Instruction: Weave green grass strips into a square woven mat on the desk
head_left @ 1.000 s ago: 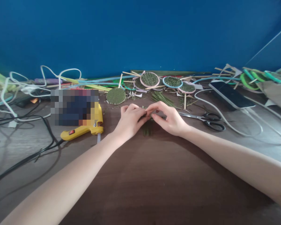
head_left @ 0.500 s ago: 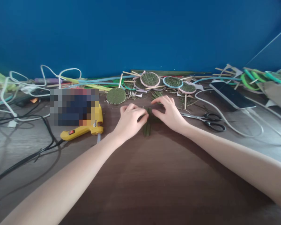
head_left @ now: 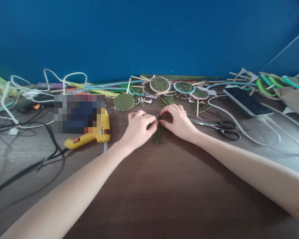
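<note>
Dark green leaf strips (head_left: 156, 136) lie side by side on the brown table, between my two hands. My left hand (head_left: 141, 127) is closed at their left edge, thumb and forefinger pinching the strips. From the other side my right hand (head_left: 178, 121) pinches the strips' upper right edge with thumb and forefinger. The fingertips of both hands nearly meet, and the strips' upper ends are partly hidden by them. Just behind my right hand lies a loose pile of cut green strips (head_left: 167, 101).
Scissors (head_left: 218, 126) lie right of my right hand, near a phone (head_left: 248, 100) with a white cable. A yellow glue gun (head_left: 87, 139) rests at left by black cords. Along the blue wall lie several round leaf-covered fans (head_left: 124, 102) with sticks.
My right hand has moved slightly left and down, and its spread thumb and forefinger have closed onto the strips. My left hand has stayed in place.
</note>
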Demonstrator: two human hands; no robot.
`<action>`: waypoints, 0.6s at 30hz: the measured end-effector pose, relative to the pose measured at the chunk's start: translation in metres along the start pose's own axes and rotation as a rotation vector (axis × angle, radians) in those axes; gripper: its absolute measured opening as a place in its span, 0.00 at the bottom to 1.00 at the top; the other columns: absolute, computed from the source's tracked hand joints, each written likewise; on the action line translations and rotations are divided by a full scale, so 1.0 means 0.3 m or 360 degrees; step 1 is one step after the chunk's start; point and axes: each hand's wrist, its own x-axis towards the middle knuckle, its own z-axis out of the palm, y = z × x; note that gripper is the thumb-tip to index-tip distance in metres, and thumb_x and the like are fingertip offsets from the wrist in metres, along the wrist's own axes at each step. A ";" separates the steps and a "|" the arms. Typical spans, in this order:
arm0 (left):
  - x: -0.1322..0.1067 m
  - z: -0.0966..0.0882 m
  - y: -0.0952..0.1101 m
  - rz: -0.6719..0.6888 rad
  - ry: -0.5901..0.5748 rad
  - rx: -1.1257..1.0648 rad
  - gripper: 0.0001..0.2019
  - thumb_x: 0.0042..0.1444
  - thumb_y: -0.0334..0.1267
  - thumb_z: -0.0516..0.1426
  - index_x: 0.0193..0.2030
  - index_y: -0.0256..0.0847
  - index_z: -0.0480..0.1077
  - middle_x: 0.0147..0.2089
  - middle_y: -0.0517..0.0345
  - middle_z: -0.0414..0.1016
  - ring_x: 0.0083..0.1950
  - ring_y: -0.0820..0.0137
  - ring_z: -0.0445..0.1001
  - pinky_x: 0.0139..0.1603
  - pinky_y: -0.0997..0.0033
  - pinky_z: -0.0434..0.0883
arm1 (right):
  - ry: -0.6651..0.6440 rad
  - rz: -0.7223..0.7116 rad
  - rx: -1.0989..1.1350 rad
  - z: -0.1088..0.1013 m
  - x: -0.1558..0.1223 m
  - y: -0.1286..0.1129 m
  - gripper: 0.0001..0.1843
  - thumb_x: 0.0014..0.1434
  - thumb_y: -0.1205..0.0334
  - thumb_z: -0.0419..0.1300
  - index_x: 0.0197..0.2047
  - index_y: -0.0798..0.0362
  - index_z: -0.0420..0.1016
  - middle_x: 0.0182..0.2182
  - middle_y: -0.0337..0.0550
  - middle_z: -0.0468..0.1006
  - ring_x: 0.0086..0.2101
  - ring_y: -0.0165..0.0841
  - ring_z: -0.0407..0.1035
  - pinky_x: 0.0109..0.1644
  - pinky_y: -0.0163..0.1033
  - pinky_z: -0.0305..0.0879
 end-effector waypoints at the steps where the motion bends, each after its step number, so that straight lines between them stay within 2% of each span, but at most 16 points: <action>1: 0.000 -0.001 0.000 0.0003 0.0001 0.0000 0.08 0.58 0.35 0.50 0.32 0.41 0.69 0.35 0.60 0.75 0.46 0.66 0.66 0.50 0.59 0.54 | 0.0004 -0.0001 0.0005 0.002 0.000 0.002 0.07 0.50 0.62 0.59 0.35 0.50 0.68 0.39 0.45 0.72 0.44 0.44 0.60 0.47 0.51 0.57; 9: 0.001 -0.001 0.005 0.0002 -0.0004 -0.0002 0.08 0.57 0.34 0.50 0.31 0.41 0.68 0.34 0.59 0.75 0.46 0.66 0.66 0.50 0.59 0.53 | -0.0002 -0.0008 0.0021 0.010 0.003 0.008 0.06 0.49 0.62 0.58 0.33 0.49 0.67 0.41 0.46 0.71 0.45 0.46 0.59 0.47 0.55 0.55; 18: 0.001 0.001 0.003 0.0006 -0.0009 -0.0009 0.08 0.58 0.35 0.50 0.32 0.40 0.69 0.35 0.60 0.75 0.46 0.66 0.66 0.50 0.59 0.53 | -0.0038 0.0000 0.0074 -0.002 0.004 0.006 0.09 0.48 0.66 0.57 0.36 0.49 0.64 0.40 0.44 0.72 0.45 0.44 0.59 0.48 0.53 0.56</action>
